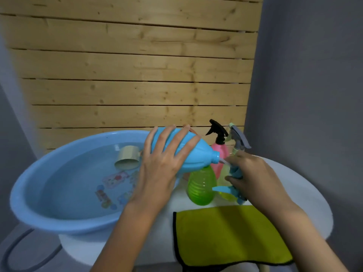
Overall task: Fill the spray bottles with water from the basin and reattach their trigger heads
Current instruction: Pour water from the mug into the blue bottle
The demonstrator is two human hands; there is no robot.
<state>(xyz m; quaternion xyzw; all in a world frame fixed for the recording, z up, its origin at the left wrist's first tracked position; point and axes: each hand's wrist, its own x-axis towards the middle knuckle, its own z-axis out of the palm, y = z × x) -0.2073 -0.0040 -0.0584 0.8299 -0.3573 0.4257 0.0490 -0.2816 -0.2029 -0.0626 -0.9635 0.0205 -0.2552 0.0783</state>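
Two hands busy. L hand (163,163) grip clamped round blue bottle (198,154), tilted, neck toward 3 o'clock, just past basin (29,203) rim. R hand (255,179) grip closed on trigger head (234,171). Risk, prob.: tilt spills any water; dip tube (224,161) misses neck.

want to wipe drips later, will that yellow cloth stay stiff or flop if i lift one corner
Probably flops: the yellow cloth lies flat on the white table, its near edge seeming to droop over the rim. It looks thin and soft, so likely light. Pushed, it would probably bunch up rather than slide.
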